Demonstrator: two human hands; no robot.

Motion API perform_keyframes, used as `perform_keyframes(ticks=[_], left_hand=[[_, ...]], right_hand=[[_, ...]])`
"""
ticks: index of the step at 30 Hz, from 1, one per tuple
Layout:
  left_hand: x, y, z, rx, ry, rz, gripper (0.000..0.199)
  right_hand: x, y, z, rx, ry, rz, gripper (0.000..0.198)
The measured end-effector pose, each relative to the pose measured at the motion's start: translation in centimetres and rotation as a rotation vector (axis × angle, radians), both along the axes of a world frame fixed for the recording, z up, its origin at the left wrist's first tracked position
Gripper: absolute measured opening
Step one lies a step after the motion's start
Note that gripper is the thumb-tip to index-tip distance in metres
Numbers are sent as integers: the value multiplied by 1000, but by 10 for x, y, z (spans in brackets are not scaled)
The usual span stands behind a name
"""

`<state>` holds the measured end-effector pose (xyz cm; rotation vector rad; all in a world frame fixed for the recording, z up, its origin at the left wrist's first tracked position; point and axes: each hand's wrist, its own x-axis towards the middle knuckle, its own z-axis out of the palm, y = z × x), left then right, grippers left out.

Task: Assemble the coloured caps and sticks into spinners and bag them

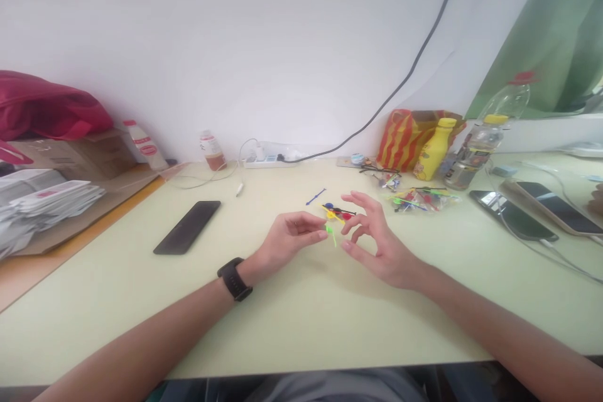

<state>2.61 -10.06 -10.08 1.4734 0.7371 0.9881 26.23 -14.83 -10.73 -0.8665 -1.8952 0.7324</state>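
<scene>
Between the thumb and fingers of my left hand is a small bright green plastic piece with a thin stem hanging down. My right hand hovers just to its right, fingers curved and apart, with nothing visible in them. Behind the hands lies a small group of plastic pieces: a yellow piece, a red piece and a dark blue round piece, with black stems among them. A separate blue stick rests on the table a little farther back.
A black phone lies left. Clear bags of colourful pieces sit back right, before a yellow bottle and a striped bag. Cabled phones lie at right. A power strip stands by the wall; papers are stacked left.
</scene>
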Motion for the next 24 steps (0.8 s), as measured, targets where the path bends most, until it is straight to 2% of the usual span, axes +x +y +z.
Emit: perform_keyframes(ticks=[5,7,9,11,12,15,20,24], left_hand=[[0,-1,1,19,14,0,29],[0,0,0,33,11,6,29],[0,1,0,45,16,21,29],[0,1,0,45,25,35,30],[0,1,0,41,29,36,30],[0,0,2,33,37,19,31],[1,-4,4,19,62,-70,31],[2,-7,7,18,61,-178,28]], right_hand=[[-1,-1,-1,24,-12,-7,83],[1,0,2,-76,16,-1,68],[5,2,6,-252,73,16,44],[9,5,10,-361,158,13,35],[10,7,12,-366,196,1,34],[8,9,10,-281,202,-20,29],[-1,6,0,-98,58,14,22],[-4,5,-3,-48,-20,3,18]])
